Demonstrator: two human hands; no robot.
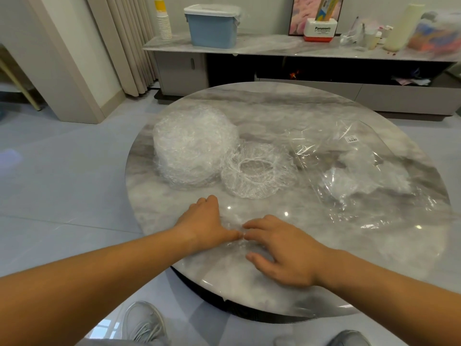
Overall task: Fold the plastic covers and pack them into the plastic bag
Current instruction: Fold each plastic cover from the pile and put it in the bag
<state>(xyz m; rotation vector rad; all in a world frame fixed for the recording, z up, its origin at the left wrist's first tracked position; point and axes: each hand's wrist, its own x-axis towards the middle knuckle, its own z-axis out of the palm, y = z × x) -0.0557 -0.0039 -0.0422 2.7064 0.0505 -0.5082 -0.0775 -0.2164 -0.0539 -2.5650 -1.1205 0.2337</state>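
A thin clear plastic cover (pixel 234 244) lies flattened on the round marble table (pixel 311 283) near its front edge. My left hand (pixel 203 222) rests on the cover's left part, its thumb stretched toward the right. My right hand (pixel 282 250) presses on the cover with spread, straight fingers; its index fingertip nearly meets the left thumb. A tall stack of crinkled covers (pixel 192 148) stands at the table's left. One loose cover (pixel 257 171) with an elastic ring lies beside the stack. The clear plastic bag (pixel 361 176) lies at the right with some covers inside.
Behind the table runs a low marble-topped cabinet (pixel 274 48) with a blue lidded bin (pixel 212 26), a stack of paper cups (pixel 163 21) and a white-and-red box (pixel 320 32). My shoes (pixel 144 325) show on the tiled floor below the table's front edge.
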